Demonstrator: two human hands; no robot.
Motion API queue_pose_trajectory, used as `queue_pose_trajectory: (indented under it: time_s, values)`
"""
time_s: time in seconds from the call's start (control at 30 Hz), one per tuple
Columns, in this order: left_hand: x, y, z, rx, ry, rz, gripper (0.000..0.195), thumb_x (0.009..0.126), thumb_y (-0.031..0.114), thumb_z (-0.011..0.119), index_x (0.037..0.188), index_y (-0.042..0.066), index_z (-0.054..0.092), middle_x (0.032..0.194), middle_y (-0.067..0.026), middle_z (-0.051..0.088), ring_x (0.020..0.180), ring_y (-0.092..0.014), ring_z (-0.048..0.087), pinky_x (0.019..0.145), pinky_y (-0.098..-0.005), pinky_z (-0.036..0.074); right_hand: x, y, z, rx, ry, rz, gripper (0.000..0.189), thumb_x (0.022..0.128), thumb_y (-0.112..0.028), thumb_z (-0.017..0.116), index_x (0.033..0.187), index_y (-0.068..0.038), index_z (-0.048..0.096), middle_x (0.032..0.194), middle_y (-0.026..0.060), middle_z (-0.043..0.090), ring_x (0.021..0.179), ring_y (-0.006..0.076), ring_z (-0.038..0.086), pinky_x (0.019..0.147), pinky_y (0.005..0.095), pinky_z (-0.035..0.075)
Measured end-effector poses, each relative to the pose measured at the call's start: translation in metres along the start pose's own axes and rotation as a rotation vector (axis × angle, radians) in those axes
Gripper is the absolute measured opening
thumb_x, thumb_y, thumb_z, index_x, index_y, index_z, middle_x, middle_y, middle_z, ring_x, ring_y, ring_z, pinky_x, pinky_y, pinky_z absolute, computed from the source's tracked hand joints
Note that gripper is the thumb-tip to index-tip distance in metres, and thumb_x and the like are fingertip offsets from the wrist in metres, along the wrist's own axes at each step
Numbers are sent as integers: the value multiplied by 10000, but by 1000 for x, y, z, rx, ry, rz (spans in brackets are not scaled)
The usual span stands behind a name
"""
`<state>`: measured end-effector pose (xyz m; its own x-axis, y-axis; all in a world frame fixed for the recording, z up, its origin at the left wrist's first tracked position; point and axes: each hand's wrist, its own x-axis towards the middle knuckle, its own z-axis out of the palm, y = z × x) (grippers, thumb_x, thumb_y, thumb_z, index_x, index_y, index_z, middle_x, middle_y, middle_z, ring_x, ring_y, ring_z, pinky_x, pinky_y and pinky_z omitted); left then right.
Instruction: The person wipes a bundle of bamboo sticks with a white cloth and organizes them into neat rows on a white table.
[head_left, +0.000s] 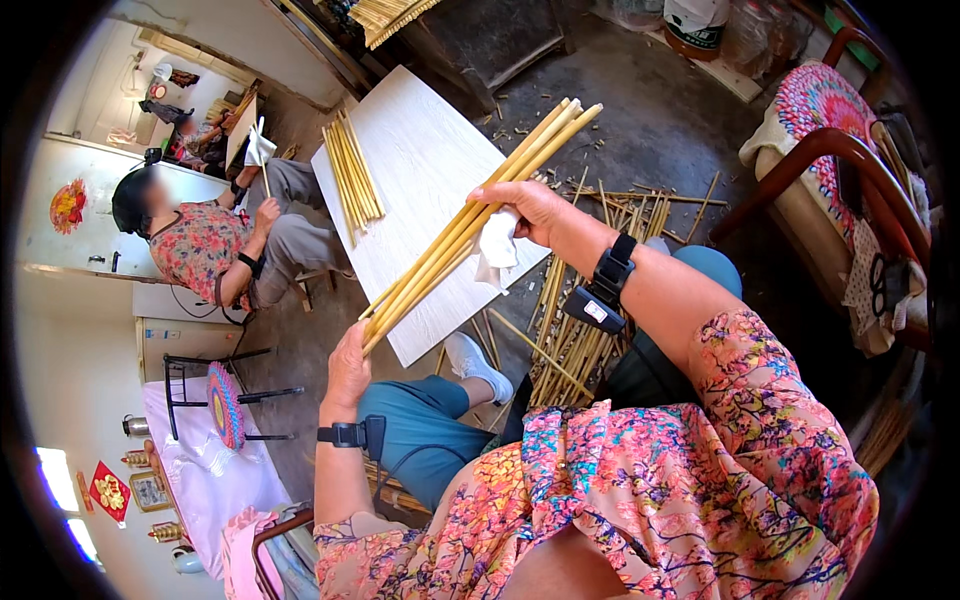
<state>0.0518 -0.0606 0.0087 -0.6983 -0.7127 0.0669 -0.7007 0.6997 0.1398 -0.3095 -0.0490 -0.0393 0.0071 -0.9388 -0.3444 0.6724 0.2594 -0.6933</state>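
A bundle of several long yellow reed or bamboo stalks (465, 223) slants across the view above a white wood-grain table (420, 142). My left hand (349, 364) grips its lower left end. Farther up, my right hand (525, 210) is closed around the same bundle, and a white cloth (497, 246) hangs from beneath that palm. More yellow stalks (354, 176) lie side by side at the table's far left part. Loose stalks (562, 322) are piled on the floor beside my legs, among short cut pieces.
Left of the table sits a co-worker (202, 247) holding a stalk and a white cloth; another person (196, 139) is farther back. A chair with a crocheted cover (825, 97) stands at the right. A black metal stool (180, 382) with a round crocheted cushion is at the lower left.
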Motion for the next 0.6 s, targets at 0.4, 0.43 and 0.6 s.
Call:
queue_pose_trajectory:
  time_s: [0.4, 0.43, 0.6]
  values:
    - [77, 55, 25, -8, 77, 22, 363, 708, 1, 559, 1053, 81, 478, 897, -180, 587, 840, -369, 571, 672, -417, 462, -3, 36, 15, 59, 56, -9, 180, 673, -229, 674, 768, -100, 592, 636, 15, 561, 468, 109, 495, 378, 239, 330]
    - [89, 72, 33, -52, 107, 39, 393, 723, 31, 585, 1094, 89, 467, 925, -184, 587, 851, -375, 571, 657, -420, 462, -4, 41, 15, 62, 61, -5, 180, 673, -229, 674, 768, -100, 592, 636, 15, 561, 468, 109, 495, 378, 239, 330]
    - [120, 108, 57, -64, 98, 2, 411, 758, 79, 584, 1139, 149, 448, 884, -165, 612, 823, -360, 589, 641, -425, 468, -22, 38, 21, -45, 73, 43, 286, 704, -285, 696, 855, -62, 600, 593, -10, 493, 394, 70, 334, 339, 216, 223]
